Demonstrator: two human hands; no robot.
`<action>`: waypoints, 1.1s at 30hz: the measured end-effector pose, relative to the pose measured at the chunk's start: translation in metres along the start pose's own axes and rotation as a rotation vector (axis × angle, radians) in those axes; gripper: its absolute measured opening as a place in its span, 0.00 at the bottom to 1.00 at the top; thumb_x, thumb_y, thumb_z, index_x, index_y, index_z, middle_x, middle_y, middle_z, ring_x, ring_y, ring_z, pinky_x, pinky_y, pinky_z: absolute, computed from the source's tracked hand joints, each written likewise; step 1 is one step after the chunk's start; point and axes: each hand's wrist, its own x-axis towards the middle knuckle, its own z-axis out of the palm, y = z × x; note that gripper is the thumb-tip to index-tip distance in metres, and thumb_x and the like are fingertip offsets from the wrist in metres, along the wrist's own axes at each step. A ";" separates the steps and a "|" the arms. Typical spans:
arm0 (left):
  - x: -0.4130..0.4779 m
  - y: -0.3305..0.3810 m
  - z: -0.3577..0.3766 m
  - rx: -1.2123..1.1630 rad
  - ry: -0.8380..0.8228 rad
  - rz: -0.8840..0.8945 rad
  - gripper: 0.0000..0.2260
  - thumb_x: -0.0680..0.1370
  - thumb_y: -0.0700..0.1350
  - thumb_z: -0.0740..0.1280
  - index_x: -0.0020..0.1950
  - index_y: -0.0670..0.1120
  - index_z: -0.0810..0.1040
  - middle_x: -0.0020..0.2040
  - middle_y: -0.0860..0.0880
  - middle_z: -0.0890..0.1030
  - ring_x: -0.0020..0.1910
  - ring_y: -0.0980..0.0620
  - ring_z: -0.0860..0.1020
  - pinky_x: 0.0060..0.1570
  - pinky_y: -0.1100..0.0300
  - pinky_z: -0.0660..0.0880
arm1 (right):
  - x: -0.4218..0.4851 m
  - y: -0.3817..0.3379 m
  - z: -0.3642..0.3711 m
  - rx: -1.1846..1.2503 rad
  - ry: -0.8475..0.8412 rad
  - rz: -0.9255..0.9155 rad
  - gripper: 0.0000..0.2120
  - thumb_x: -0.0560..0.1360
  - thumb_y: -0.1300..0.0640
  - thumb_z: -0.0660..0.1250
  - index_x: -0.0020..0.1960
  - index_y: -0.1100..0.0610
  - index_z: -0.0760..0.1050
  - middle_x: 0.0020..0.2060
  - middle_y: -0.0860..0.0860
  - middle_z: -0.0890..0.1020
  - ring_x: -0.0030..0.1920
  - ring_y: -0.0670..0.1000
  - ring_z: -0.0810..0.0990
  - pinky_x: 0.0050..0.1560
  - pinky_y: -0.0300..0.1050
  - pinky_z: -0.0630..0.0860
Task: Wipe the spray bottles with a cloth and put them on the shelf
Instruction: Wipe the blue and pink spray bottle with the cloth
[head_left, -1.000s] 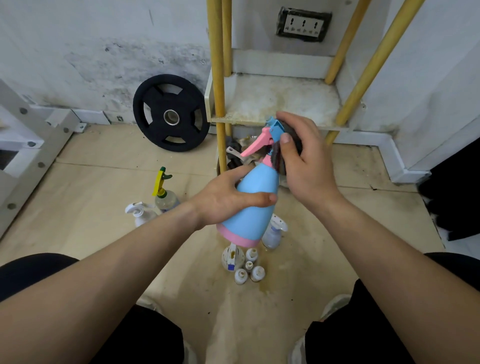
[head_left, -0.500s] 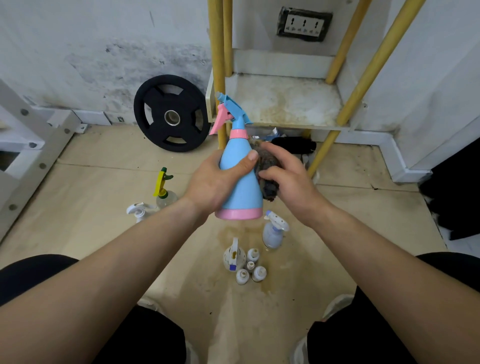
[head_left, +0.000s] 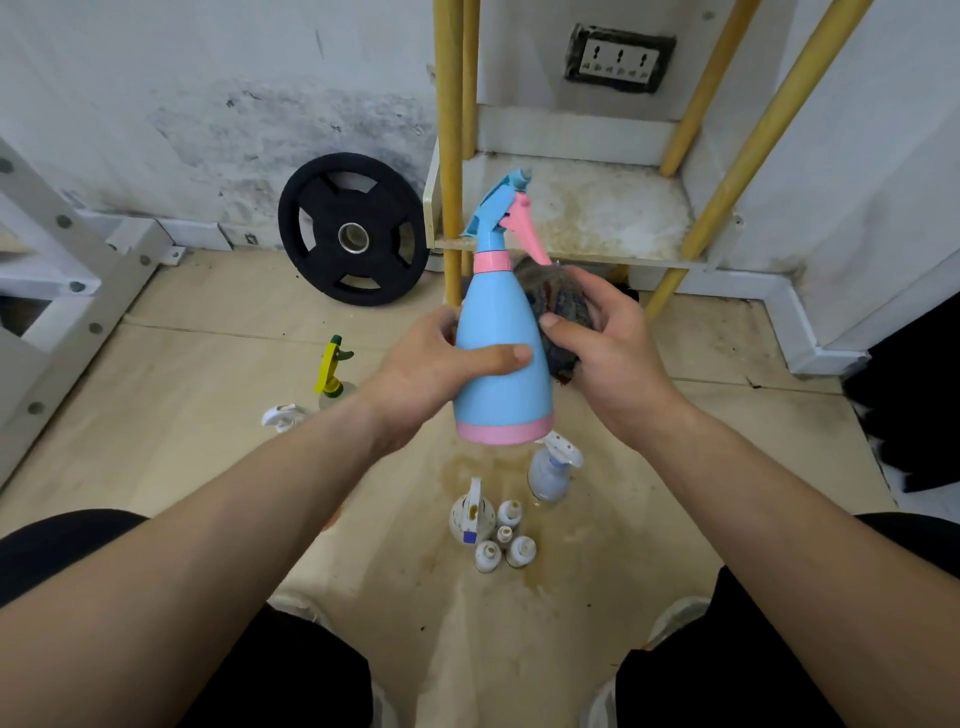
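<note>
Seen from the head camera, the left hand (head_left: 431, 364) grips the blue spray bottle (head_left: 498, 384) round its body, thumb across the front. It holds the bottle upright in the air, with the shelf (head_left: 597, 218) at 12 o'clock. At the bottle's 3 o'clock, the right hand (head_left: 608, 353) clutches a dark cloth (head_left: 556, 301) pressed against the bottle's side (just under the pink trigger). On the floor at 6 o'clock stand a white sprayer (head_left: 550, 467) and a cluster of small white bottles (head_left: 498, 535). A yellow-topped sprayer (head_left: 332, 366) stands at 9 o'clock, and a black weight plate (head_left: 353, 228) leans on the wall at 10 o'clock.
</note>
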 end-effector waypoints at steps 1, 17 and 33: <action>-0.001 -0.002 0.004 0.026 0.054 0.005 0.35 0.62 0.54 0.82 0.64 0.48 0.73 0.57 0.49 0.82 0.53 0.52 0.84 0.53 0.52 0.82 | -0.001 0.001 0.002 0.025 -0.011 0.005 0.22 0.74 0.61 0.68 0.68 0.59 0.74 0.60 0.56 0.83 0.61 0.57 0.82 0.61 0.56 0.79; 0.003 -0.008 0.008 0.134 0.041 0.088 0.29 0.71 0.58 0.77 0.67 0.53 0.70 0.57 0.55 0.82 0.50 0.62 0.83 0.48 0.64 0.80 | -0.010 0.007 0.009 0.089 -0.005 0.062 0.15 0.79 0.68 0.66 0.64 0.59 0.79 0.54 0.54 0.86 0.56 0.53 0.85 0.54 0.47 0.81; 0.003 0.005 -0.018 0.105 -0.375 0.123 0.33 0.76 0.37 0.70 0.75 0.62 0.66 0.66 0.49 0.80 0.66 0.49 0.78 0.62 0.49 0.78 | -0.007 0.000 0.005 -0.126 0.092 -0.059 0.18 0.80 0.64 0.63 0.68 0.53 0.77 0.58 0.47 0.84 0.58 0.48 0.82 0.59 0.51 0.80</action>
